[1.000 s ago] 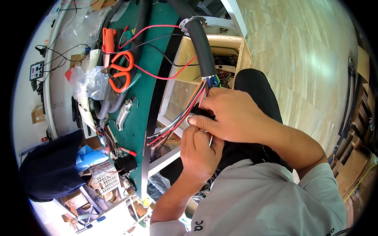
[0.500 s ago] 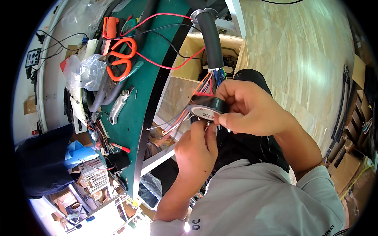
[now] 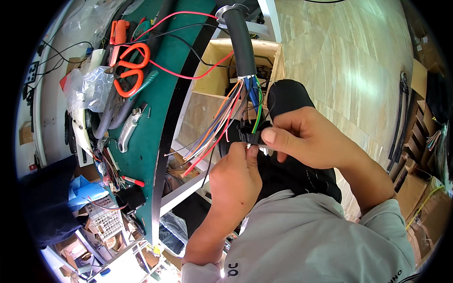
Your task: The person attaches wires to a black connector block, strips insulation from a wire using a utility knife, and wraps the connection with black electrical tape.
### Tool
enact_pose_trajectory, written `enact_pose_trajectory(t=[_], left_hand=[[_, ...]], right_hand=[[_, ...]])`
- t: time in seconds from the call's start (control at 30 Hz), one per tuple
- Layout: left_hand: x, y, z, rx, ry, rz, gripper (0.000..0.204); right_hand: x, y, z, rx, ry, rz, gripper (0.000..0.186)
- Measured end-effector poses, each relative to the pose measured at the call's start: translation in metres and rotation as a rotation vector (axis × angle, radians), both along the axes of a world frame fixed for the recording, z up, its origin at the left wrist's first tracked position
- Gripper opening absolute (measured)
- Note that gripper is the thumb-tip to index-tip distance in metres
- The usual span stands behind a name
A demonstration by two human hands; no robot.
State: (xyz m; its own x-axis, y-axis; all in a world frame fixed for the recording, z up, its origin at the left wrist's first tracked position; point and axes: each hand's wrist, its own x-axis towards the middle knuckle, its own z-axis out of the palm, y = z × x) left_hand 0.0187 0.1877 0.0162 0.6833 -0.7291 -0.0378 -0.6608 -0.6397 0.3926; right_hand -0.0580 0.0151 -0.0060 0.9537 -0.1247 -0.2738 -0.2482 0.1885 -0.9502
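Note:
A black connector housing (image 3: 249,137) is between my hands, above my lap. My right hand (image 3: 304,139) grips its right side, thumb on top and fingers curled beneath. My left hand (image 3: 234,173) is closed in a pinch on a small metal part at the housing's lower edge, mostly hidden by the fingertips. From a thick black cable (image 3: 239,45) come several loose coloured wires (image 3: 219,120), fanning to the left, their bare ends free. A green-yellow wire (image 3: 259,113) and a blue wire (image 3: 250,94) run down to the housing.
On the green bench (image 3: 155,89) at left lie orange-handled scissors (image 3: 130,70), a utility knife (image 3: 130,128) and a red pen-like tool (image 3: 133,181). A wooden crate (image 3: 207,80) stands behind the cable. Red and black leads hang across it. Cardboard boxes (image 3: 410,188) line the right.
The housing has turned: its round pale labelled face no longer shows, and its wired black side does. The loose wires are now in fuller view. The whole view has shifted slightly.

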Motion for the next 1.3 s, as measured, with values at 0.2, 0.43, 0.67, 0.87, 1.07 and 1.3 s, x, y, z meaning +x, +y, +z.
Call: enact_pose_trajectory(t=[0.2,0.43,0.67,0.87,1.07,1.3], left_hand=[[0.000,0.000,0.004,-0.066,0.156,0.004,0.019],[-0.001,0.002,0.000,-0.253,0.402,0.095,0.031],[0.005,-0.003,0.030,-0.369,1.023,0.353,0.041],[0.008,-0.011,0.046,-0.372,0.867,0.303,0.040],[0.014,-0.008,0.041,-0.284,0.463,0.094,0.029],[-0.005,-0.013,0.024,-0.157,0.088,-0.051,0.016]], right_hand=[[-0.003,0.003,-0.009,0.048,0.076,0.067,0.051],[-0.003,0.006,-0.004,0.031,0.146,0.039,0.052],[0.000,0.011,-0.017,0.214,0.013,0.011,0.045],[0.009,0.009,0.001,0.284,0.066,0.044,0.045],[0.007,0.014,-0.012,0.191,-0.099,-0.222,0.038],[0.030,0.010,0.006,-0.604,-0.390,-0.294,0.033]])
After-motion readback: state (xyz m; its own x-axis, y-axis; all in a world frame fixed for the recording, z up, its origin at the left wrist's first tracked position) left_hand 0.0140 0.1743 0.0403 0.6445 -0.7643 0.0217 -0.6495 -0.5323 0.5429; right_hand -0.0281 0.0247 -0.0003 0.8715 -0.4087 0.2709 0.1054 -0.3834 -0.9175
